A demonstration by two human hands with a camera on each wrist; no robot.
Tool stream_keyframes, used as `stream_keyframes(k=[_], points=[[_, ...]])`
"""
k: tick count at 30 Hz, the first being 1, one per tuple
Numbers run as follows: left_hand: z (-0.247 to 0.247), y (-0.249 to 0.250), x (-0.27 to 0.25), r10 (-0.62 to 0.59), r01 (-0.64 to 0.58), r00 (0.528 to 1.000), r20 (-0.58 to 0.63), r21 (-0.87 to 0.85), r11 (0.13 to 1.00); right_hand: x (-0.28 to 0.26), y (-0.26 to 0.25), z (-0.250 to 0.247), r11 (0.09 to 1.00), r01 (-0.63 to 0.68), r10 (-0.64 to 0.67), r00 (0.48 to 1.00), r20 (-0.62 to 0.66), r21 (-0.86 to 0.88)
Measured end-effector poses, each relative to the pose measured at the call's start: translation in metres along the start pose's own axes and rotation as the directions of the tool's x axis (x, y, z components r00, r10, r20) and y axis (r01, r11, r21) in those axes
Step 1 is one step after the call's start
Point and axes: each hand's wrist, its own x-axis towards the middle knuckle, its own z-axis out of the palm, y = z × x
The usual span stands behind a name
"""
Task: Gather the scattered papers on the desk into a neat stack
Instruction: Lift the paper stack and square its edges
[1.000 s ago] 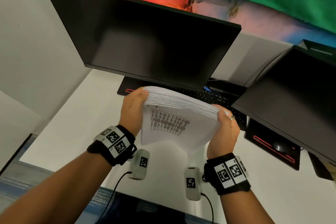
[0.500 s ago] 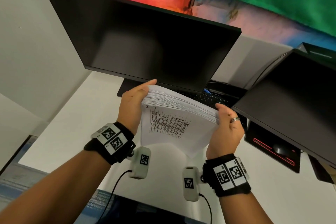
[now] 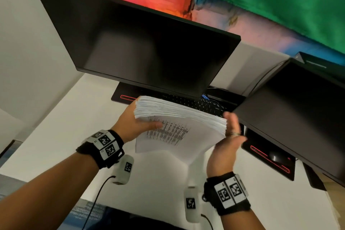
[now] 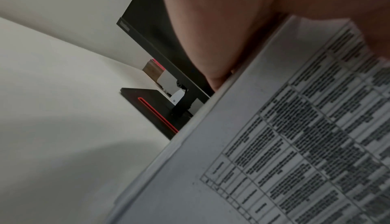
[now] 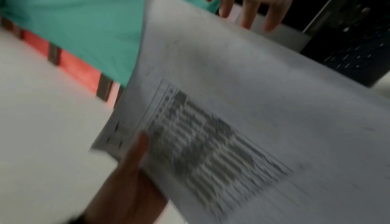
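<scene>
Left hand [image 3: 134,125] pinches thick, floppy paper stack [image 3: 179,117] at its edge; right hand [image 3: 226,143] spread, palm near the opposite edge—likely heavy, needs two-sided support.

My head camera looks down over both wrists; each wrist camera sits close under the paper stack [image 3: 179,117], which all three views share.

Left hand [image 4: 263,16] fills the top of the view, thumb pressed on a sheet [image 4: 274,144] printed with a blurred table. The sheet's edge runs diagonally across the picture. Behind it, a dark monitor [image 4: 147,27], its black base with a red line [image 4: 152,109], on a white desk [image 4: 52,111].
</scene>
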Motion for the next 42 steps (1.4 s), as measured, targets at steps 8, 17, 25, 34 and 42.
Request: stream_keyframes(k=[8,17,25,34,42], points=[[0.000,-0.006,0.008,0.036,-0.035,0.997,0.065,-0.015,0.999,-0.004,0.010,-0.006,0.978,-0.145,0.159,0.984,0.082,-0.153],[0.006,-0.015,0.008,-0.007,0.007,0.999,-0.040,-0.017,1.000,0.033,0.026,-0.014,0.958,-0.148,0.196,0.962,0.188,-0.245],[0.030,-0.003,-0.008,0.179,-0.123,0.922,-0.343,0.179,0.976,0.003,0.009,-0.006,0.978,-0.001,0.027,0.993,0.118,-0.211],[0.016,-0.005,-0.035,0.059,-0.066,0.989,-0.136,-0.048,0.997,-0.008,0.032,-0.022,0.961,-0.063,0.117,0.975,0.188,-0.270],[0.019,0.019,-0.033,0.076,-0.120,0.983,-0.167,-0.271,0.955,-0.010,0.028,-0.019,0.966,-0.057,0.110,0.973,0.202,-0.251]])
